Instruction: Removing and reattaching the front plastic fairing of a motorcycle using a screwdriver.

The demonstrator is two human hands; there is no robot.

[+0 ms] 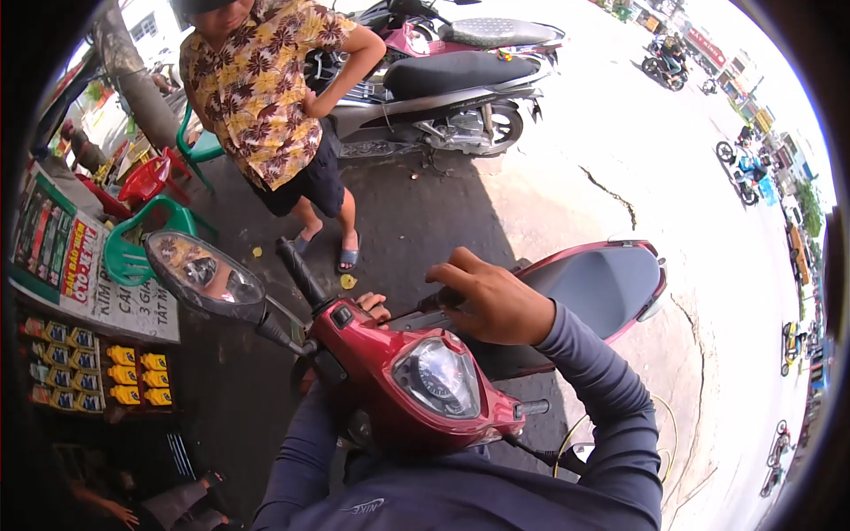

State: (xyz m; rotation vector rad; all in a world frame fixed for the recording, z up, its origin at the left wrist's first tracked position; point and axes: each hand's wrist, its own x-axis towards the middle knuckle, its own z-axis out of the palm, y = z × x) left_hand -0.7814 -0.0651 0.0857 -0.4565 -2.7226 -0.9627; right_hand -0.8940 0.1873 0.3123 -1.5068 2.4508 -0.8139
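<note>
A red motor scooter [398, 416] stands right in front of me, its speedometer [438, 376] toward me and its grey seat [593, 283] beyond. My left arm passes beside the front cowl, and my left hand [374, 310] shows only bent fingertips behind it; what they grip is hidden. Over the front of the seat is my right hand [496, 299], fingers curled down close to a dark part. Whatever lies within those fingers cannot be made out. The black left handlebar grip [301, 270] and the mirror [205, 276] stick out on the left, untouched.
A person in a flowered shirt [257, 97] stands at the far left. Parked motorbikes [460, 75] are behind. Green chairs [133, 252], a sign board [80, 265] and a rack of yellow bottles [124, 373] line the left. A yellow hose [670, 425] lies at right, before the road.
</note>
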